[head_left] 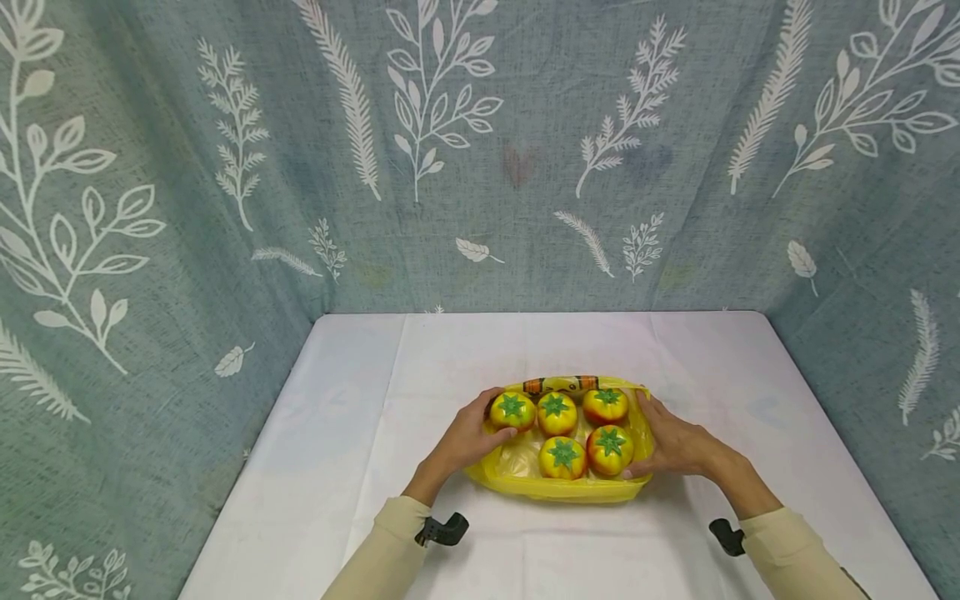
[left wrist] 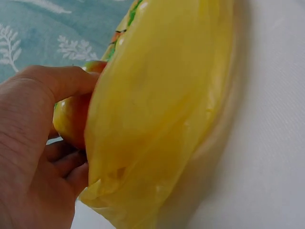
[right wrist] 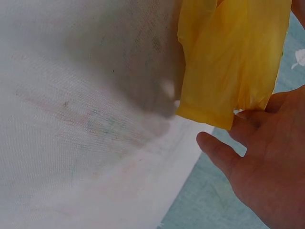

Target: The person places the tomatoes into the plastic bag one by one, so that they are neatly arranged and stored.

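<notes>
Several yellow-red toy tomatoes with green star-shaped tops, among them a front tomato (head_left: pixel 562 457), lie inside a yellow plastic bag (head_left: pixel 555 489) in the head view. My left hand (head_left: pixel 474 429) holds the leftmost tomato (head_left: pixel 512 411), thumb across its near side. In the left wrist view, this tomato (left wrist: pixel 74 117) sits between thumb and fingers, right against the bag's (left wrist: pixel 157 95) end. At the right end, my right hand (head_left: pixel 678 437) grips the bag, thumb at the near rim and fingers at the far rim. The right wrist view shows one fingertip (right wrist: pixel 206 139) off the bag (right wrist: pixel 228 62).
A white cloth (head_left: pixel 450 350) covers the table under the bag. Blue-grey curtains (head_left: pixel 525 167) with white leaf prints stand behind and along both sides. A dark wrist mount (head_left: pixel 442 529) sticks out from the left sleeve, and another (head_left: pixel 727 537) from the right.
</notes>
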Available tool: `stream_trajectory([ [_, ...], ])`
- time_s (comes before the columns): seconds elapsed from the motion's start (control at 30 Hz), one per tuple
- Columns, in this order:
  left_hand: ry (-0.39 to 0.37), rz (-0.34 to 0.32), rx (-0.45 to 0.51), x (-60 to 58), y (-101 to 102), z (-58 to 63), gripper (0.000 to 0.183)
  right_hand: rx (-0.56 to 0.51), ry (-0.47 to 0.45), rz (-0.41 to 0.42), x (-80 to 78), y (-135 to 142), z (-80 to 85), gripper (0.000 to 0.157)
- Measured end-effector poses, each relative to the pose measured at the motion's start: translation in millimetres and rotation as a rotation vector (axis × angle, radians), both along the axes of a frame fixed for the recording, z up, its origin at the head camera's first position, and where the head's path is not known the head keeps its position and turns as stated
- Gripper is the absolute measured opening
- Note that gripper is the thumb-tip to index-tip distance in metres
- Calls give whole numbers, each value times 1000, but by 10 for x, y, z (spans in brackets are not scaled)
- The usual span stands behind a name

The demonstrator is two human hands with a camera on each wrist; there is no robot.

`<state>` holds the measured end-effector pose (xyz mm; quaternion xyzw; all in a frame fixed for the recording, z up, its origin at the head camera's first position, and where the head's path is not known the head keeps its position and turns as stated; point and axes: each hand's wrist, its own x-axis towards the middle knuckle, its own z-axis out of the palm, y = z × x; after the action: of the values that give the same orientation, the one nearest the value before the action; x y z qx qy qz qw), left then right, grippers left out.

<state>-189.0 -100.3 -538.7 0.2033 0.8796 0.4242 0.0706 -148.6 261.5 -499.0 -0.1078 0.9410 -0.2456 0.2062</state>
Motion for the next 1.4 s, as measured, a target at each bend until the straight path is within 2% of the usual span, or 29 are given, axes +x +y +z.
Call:
stream_trajectory([
  [0.4, -15, 7, -88, 23, 35, -59, 73, 3, 6, -5, 25, -1, -9, 139],
  [0.73, 36, -30, -157, 39, 56, -47, 71, -5, 19, -2, 29, -11, -6, 137],
  [0.97, 50, -47, -239, 41, 67, -57, 74, -27, 108, 22, 18, -13, 49, 131],
  [1.17, 71, -61, -287, 39, 66, -11, 76, -46, 199, 34, 10, -2, 130, 124],
  [1.4, 68, -65, -318, 43, 74, 24, 76, -68, 225, 34, -12, -20, 210, 122],
])
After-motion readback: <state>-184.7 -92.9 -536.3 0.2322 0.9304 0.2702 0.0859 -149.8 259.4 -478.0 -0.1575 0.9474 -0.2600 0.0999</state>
